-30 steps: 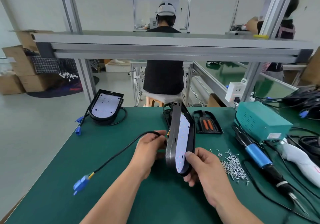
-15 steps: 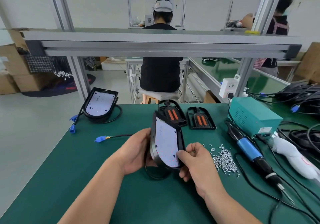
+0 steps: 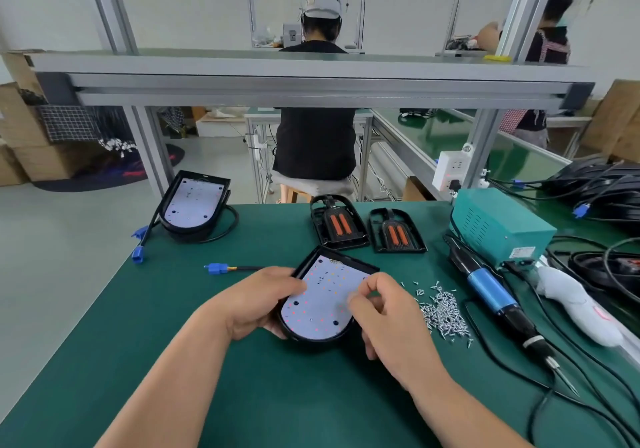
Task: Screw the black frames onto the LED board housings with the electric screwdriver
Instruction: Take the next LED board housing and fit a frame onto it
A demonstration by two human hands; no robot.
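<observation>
A: Green bench mat (image 3: 173, 361), factory line, other workers seated beyond the aluminium rail. What's central?
B: Lamp housing (image 3: 322, 309), dead centre, flat on the mat, white LED board facing up. A second ago it stood on edge between the hands. Half a second ago it was tipping over. Now it's laid down.
A: Hands?
B: Left hand (image 3: 256, 302) at 9 o'clock of the housing, fingers curled round its rim, gripping it. Right hand (image 3: 391, 316) at 3 o'clock, fingers bent, tips on the board's right side. Clamping the rim or only touching, cannot tell.
A: Frame on yet?
B: No. Two black frames (image 3: 337, 224) lie at 12 o'clock, near, untouched. Screws (image 3: 441, 312) are heaped at 3 o'clock, just beside the right hand. The screwdriver (image 3: 491, 292) lies idle further out.
A: Meaning?
B: My read: the housing is set for work, and fetching a frame comes next. Another housing (image 3: 194, 203) sits at 10 o'clock. The cable's blue plug (image 3: 216, 268) has swung up to 10 o'clock too.
</observation>
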